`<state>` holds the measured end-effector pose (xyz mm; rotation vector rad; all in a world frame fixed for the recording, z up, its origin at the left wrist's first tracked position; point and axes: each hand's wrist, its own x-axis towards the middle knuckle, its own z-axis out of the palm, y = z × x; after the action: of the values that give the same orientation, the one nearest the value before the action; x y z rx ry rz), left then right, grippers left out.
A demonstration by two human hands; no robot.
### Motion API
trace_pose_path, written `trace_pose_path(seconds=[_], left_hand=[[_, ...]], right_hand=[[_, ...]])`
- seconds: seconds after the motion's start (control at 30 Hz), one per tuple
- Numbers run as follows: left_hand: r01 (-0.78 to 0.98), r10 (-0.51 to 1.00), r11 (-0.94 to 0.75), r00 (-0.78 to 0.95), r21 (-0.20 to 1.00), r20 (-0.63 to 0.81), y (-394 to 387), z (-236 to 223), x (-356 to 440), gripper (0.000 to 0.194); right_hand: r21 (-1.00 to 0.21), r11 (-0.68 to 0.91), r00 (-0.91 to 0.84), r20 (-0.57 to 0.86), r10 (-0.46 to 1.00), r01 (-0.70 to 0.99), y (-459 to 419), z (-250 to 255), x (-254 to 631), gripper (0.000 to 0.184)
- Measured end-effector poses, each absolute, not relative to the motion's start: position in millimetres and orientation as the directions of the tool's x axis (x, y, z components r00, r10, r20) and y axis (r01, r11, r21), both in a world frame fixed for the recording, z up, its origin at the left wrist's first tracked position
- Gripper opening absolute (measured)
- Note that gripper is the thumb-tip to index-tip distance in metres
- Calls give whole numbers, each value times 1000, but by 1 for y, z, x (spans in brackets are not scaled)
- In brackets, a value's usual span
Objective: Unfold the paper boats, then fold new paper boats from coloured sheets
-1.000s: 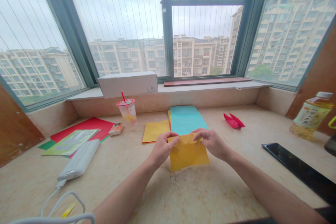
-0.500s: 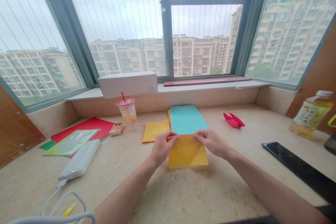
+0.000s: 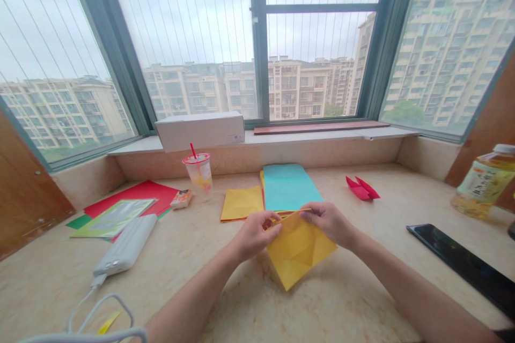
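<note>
Between my two hands is a yellow sheet of paper, tilted with one corner pointing down toward me and crease lines across it. My left hand pinches its upper left edge, and my right hand pinches the upper right edge, thumbs on the near side. Just behind the hands lies a stack topped with blue paper. Left of that stack sits a smaller pile of yellow paper. A folded red paper shape rests on the counter to the right.
At left are red paper sheets, a green-white packet, a white power bank with cable, a small orange packet and a lidded cup. A black phone and a drink bottle stand on the right.
The yellow paper has turned from lying square to a slanted position, one corner now pointing down. Both hands have kept their pinch on its upper edge, the right now slightly higher.
</note>
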<state>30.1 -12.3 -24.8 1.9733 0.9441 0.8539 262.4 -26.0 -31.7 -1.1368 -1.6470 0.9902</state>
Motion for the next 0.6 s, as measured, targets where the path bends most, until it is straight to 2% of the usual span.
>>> trace_pose_path(seconds=[0.13, 0.27, 0.37, 0.43, 0.5, 0.6], left_hand=[[290, 815, -435, 529, 852, 236, -14, -26, 34, 24], [179, 874, -370, 399, 912, 276, -11, -25, 36, 26], [87, 910, -319, 307, 944, 279, -9, -25, 35, 27], [30, 901, -282, 351, 959, 254, -9, -24, 35, 27], [0, 859, -237, 468, 971, 209, -12, -24, 35, 28], [38, 757, -155, 647, 987, 94, -19, -25, 36, 35]], right_hand=[[-945, 253, -232, 203, 951, 208, -28, -30, 259, 34], [-960, 250, -254, 212, 944, 128, -28, -25, 259, 46], [-954, 258, -211, 223, 952, 153, -26, -24, 260, 35], [-960, 261, -177, 240, 954, 105, -24, -23, 260, 31], [-967, 254, -167, 251, 953, -3, -25, -22, 260, 32], [-974, 210, -196, 223, 955, -85, -29, -20, 258, 34]])
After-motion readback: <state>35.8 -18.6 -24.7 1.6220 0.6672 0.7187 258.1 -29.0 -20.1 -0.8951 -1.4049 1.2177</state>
